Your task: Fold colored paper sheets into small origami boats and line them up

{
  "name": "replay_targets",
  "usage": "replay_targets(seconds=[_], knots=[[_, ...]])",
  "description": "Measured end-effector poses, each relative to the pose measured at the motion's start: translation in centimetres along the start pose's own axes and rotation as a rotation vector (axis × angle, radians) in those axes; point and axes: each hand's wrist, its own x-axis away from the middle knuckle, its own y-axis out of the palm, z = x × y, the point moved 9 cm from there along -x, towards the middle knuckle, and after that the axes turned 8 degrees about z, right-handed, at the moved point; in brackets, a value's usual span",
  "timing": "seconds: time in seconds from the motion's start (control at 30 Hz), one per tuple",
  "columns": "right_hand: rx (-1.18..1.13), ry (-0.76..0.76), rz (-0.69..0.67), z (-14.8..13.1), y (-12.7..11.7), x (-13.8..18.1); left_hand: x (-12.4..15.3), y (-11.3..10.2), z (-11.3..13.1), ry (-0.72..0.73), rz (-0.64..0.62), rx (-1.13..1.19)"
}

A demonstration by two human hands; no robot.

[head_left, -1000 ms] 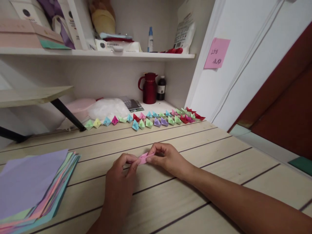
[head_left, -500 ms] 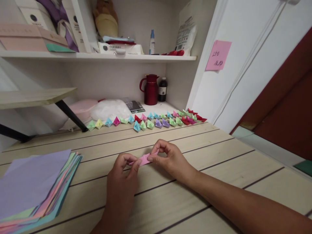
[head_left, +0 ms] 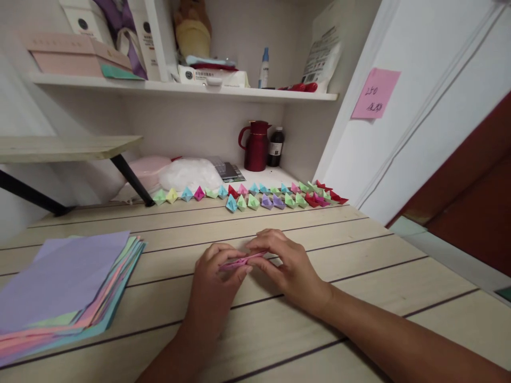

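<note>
At mid-tabletop, taken as dial centre with 12 o'clock away from the person: pink folded paper (head_left: 243,260), held just above the slatted tabletop (head_left: 271,330). Left hand (head_left: 217,279): thumb and fingers closed on the paper's 9 o'clock end. Right hand (head_left: 293,268): thumb and fingers pinching its 3 o'clock end.

Coloured paper boats (head_left: 266,201) stand in rows from 11 to 1 o'clock. Stack of coloured paper (head_left: 64,276) at 9 o'clock, lilac sheet uppermost.

Containers: the lower cubby, at 12 o'clock, holds a dark red jug (head_left: 256,149), upright, contents hidden; just beside it at 3 o'clock, a dark bottle (head_left: 275,148), labelled, white-capped. Toward 11 o'clock, a white plastic bag (head_left: 191,175), contents indistinct, lies before a pink tub (head_left: 149,166). Shelf (head_left: 279,94) above bears an upright spray bottle (head_left: 264,69), a wipes pack (head_left: 219,77) and a pink box (head_left: 67,58), interior unseen.
</note>
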Motion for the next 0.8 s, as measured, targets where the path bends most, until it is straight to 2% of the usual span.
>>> replay_targets(seconds=[0.1,0.27,0.33,0.47,0.57,0.67,0.8], knots=[[0.013,-0.008,0.006,0.1,0.0,0.1,0.0,-0.1,-0.1,-0.01,0.006,0.023],[-0.016,0.071,-0.014,1.1,0.4,0.3,0.1,0.1,-0.5,-0.101,-0.024,0.081],[-0.122,0.199,-0.001,2.2,0.6,0.3,0.1,0.2,-1.0,-0.18,-0.042,0.134],[-0.468,0.571,0.116,5.6,0.8,0.9,0.2,0.2,-2.3,-0.376,-0.048,0.246],[-0.626,0.747,0.19,7.2,0.9,1.3,0.5,0.0,-3.2,-0.519,-0.014,0.3],[-0.712,0.799,0.138,7.1,1.7,1.4,0.7,-0.3,-3.5,-0.573,0.028,0.329],[-0.807,0.803,0.018,5.9,3.4,1.6,0.4,0.2,-3.2,-0.5,-0.011,0.333]])
